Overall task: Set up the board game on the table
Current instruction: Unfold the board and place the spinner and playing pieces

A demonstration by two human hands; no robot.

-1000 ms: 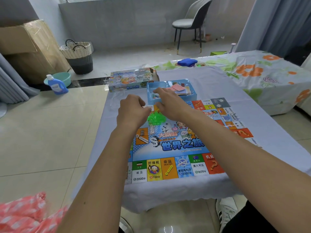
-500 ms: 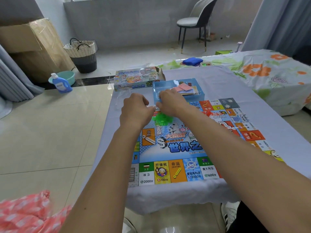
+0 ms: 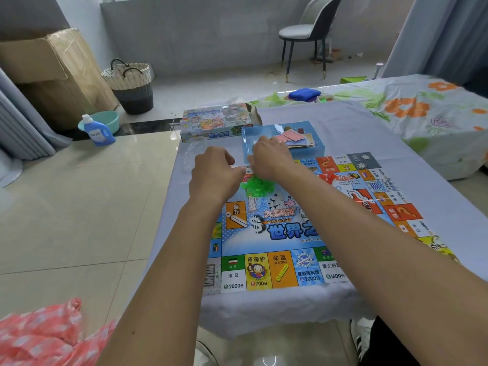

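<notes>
Left hand (image 3: 214, 175) and right hand (image 3: 269, 159) meet above the far part of the game board (image 3: 290, 228), fingers curled as if pinching the top of a small clear bag of green pieces (image 3: 254, 184) between them — the exact grip is hidden behind the knuckles, and the bag hangs just over the board. Compared with a second ago the hands sit closer together and the bag is bunched tighter, which suggests the bag is being opened so the pieces can be laid out. Just beyond the right hand stands the blue tray (image 3: 247, 138) holding cards (image 3: 293, 138); the game box (image 3: 219, 122) lies beside it on the table (image 3: 356, 128). The board is already unfolded — sorting pieces and cards remains.
</notes>
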